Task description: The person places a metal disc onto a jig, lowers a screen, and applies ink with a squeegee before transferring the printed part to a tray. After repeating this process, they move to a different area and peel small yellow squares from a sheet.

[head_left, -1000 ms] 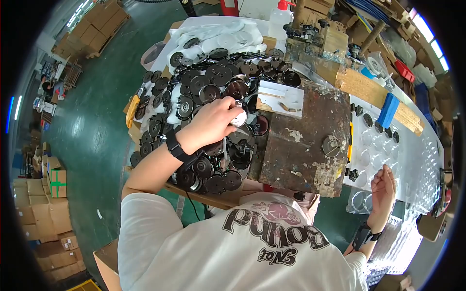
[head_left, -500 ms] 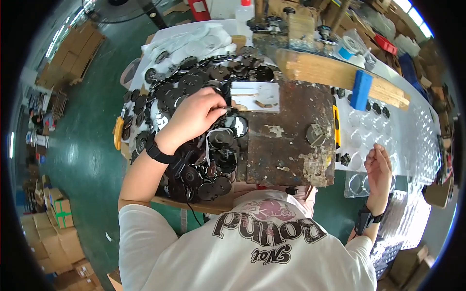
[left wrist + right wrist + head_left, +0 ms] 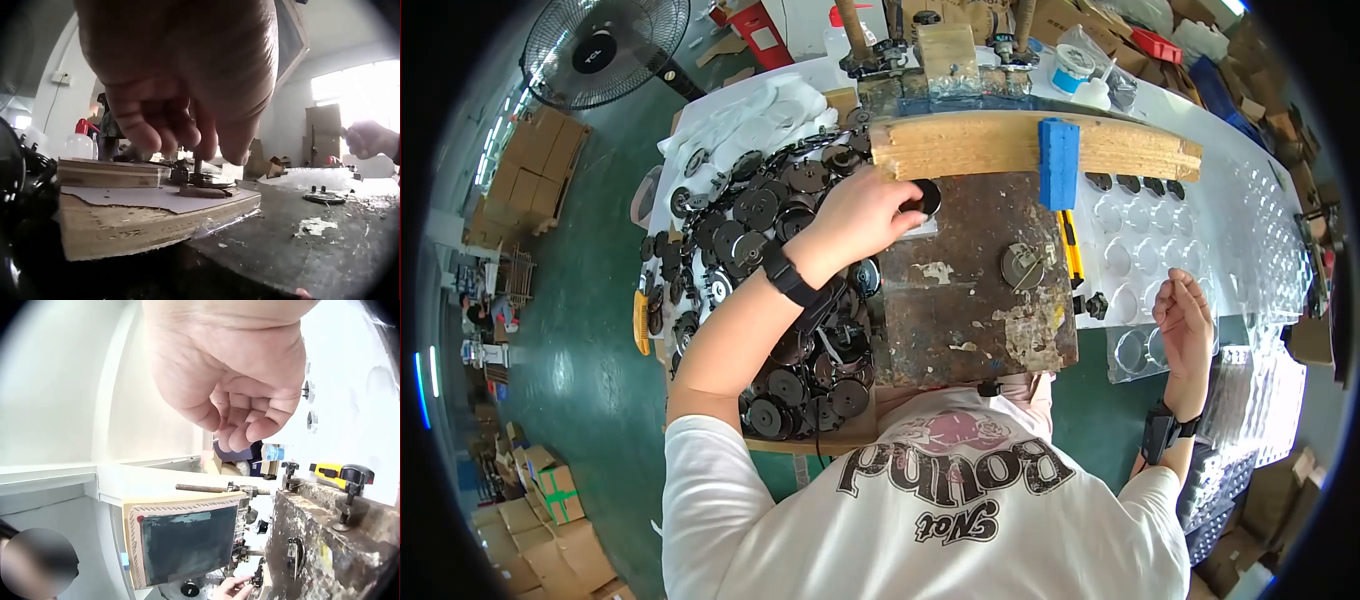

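Head view: the left hand (image 3: 862, 215) reached over the far left corner of a worn brown board (image 3: 960, 320), its thumb and forefinger pinching the near edge of a dark disc (image 3: 927, 200). A heap of dark discs (image 3: 750, 230) covered the table to the left of the board, reaching the near left edge. A wooden beam (image 3: 990, 145) lay along the board's far edge, with a blue block (image 3: 1058, 165) standing against it. A yellow cutter (image 3: 1072, 250) lay by the right edge, and a round part (image 3: 1022, 267) sat on the board towards that edge. The right hand (image 3: 1185, 318) hung beside a clear tray (image 3: 1145, 250), its fingers loosely curled and close together.

Left wrist view: the left hand's fingers pointed down, slightly apart, above the dark disc, whose central post stood near the fingertips. The disc was over the right-hand part of a wooden block (image 3: 131, 231) topped with white card (image 3: 125, 197); whether it touched the card could not be told. A wood strip (image 3: 106, 175) lay on the card's left part.

Right wrist view: the right hand's fingers bent inward, their tips near the thumb. The left hand appeared small at the bottom edge, dark material at its fingertips.
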Demonstrator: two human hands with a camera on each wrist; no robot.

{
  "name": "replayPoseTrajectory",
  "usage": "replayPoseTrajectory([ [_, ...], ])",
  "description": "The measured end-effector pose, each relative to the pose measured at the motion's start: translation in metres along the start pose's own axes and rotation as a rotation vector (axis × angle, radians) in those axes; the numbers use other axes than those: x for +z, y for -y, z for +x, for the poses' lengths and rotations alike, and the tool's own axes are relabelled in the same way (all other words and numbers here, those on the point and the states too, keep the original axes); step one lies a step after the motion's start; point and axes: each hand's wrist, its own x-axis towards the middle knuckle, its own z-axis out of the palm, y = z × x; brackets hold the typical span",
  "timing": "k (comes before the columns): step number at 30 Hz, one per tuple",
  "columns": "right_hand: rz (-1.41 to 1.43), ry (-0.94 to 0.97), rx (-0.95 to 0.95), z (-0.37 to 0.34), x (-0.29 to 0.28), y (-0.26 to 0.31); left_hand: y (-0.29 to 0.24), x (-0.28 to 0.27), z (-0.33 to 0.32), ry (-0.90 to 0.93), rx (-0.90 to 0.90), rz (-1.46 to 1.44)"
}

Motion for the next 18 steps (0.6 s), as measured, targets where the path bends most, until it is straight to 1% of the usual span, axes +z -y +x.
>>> replayPoseTrajectory([
  [1, 0.000, -0.008, -0.005, 0.001, -0.002, 0.000, 0.000, 0.000, 0.003, 0.004, 0.002, 0.001],
  [4, -0.003, -0.052, -0.010, 0.003, 0.002, 0.002, -0.002, 0.001, 0.014, -0.081, 0.039, -0.036],
  [5, -0.007, -0.072, -0.014, 0.004, 0.004, 0.003, -0.002, 0.001, 0.015, -0.081, 0.042, -0.035],
  [8, -0.035, -0.023, -0.024, 0.006, 0.008, 0.006, 0.001, 0.003, 0.017, 0.137, -0.077, -0.030],
  [9, -0.049, 0.002, -0.027, 0.007, 0.009, 0.006, 0.006, 0.004, 0.016, 0.139, -0.076, -0.030],
  [12, -0.094, 0.024, -0.026, 0.014, 0.005, 0.013, 0.034, 0.015, 0.011, 0.088, 0.024, -0.102],
  [14, -0.119, 0.043, -0.027, 0.024, 0.010, 0.020, 0.048, 0.018, 0.013, 0.101, 0.046, -0.152],
  [16, -0.278, 0.102, -0.093, 0.037, 0.022, 0.029, 0.059, 0.022, 0.015, 0.127, 0.101, -0.252],
  [17, -0.358, 0.130, -0.127, 0.043, 0.029, 0.034, 0.054, 0.017, 0.014, 0.123, 0.099, -0.251],
  [18, -0.361, 0.134, -0.129, 0.049, 0.042, 0.040, 0.048, 0.014, 0.014, 0.122, 0.072, -0.191],
])
